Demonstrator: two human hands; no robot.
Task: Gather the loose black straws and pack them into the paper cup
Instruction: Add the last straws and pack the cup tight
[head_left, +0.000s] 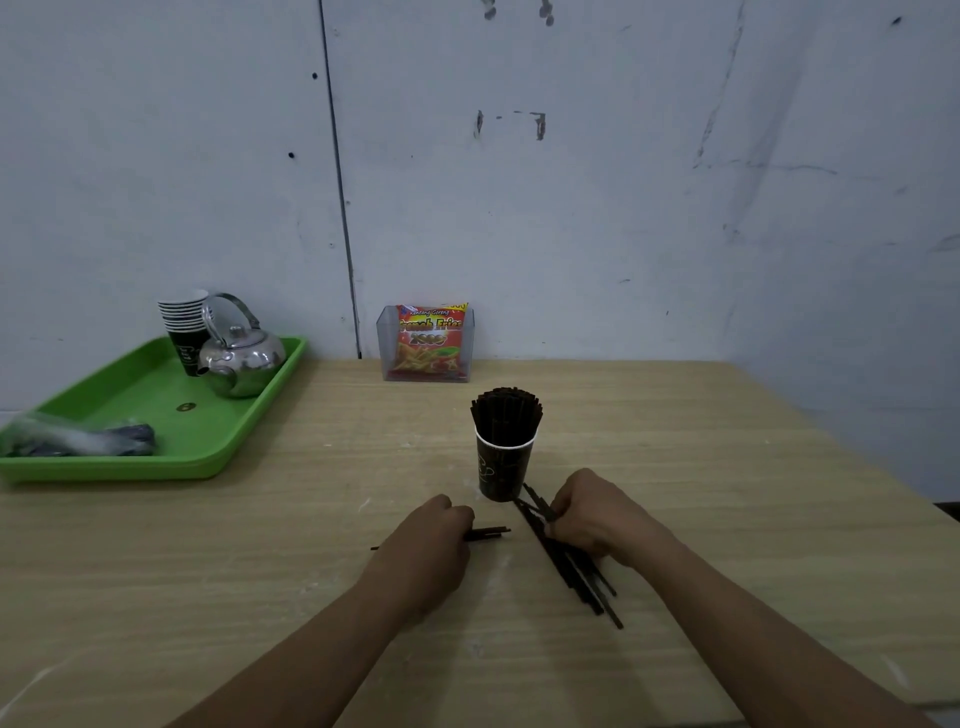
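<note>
Two loose bundles are lying on the table (701, 426), just before the upright cup (503, 475), itself crowded with packed straws (506, 415). Big bundle (576, 577): our right hand (597, 512) is gripping it; we are judging it wants its ends squaring and tipping upright before feeding gently into gaps; long axis running diagonally, far ends pointing at the cup's foot. Small bundle (488, 533): our left hand (431, 540) is gripping it; same handling; axis lying crosswise, tips pointing right.

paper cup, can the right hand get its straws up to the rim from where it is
Probably yes: the right hand, gripping loose straws, sits just beside the paper cup with nothing between them. The cup already looks full, so fitting more may be tight.
</note>
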